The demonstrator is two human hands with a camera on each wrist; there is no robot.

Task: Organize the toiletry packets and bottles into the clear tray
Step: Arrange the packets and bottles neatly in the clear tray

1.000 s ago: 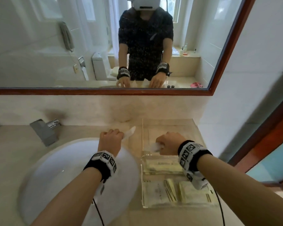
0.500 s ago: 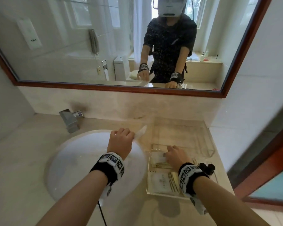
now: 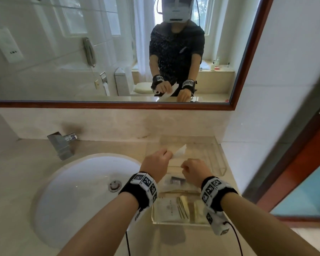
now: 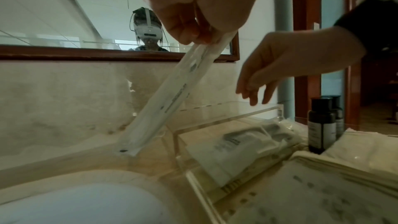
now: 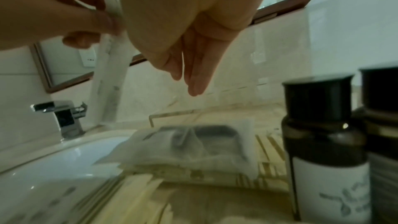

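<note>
1. My left hand pinches the top end of a long white packet between thumb and fingers. The packet hangs down at a slant, and its low end is near the counter, just outside the left wall of the clear tray.

2. My right hand holds nothing now. Its fingers point down, straight and loose, above the tray.

3. What changed: a moment ago my right hand was low in the tray, on a flat packet. Now it has come up and is empty. The flat packet with the dark thing inside lies in the tray, on top of other packets.

4. My left hand has also moved. It was over the sink before, and now it is right beside my right hand, close to the tray.

5. Two dark bottles stand at the right side, next to the packets. I cannot tell if they stand inside the tray or just beside it.

6. What this means: I think one packet is put away, and the long packet is next. My free right hand may help take it or guide it in. The far part of the tray looks bare, so it could go there.
</note>
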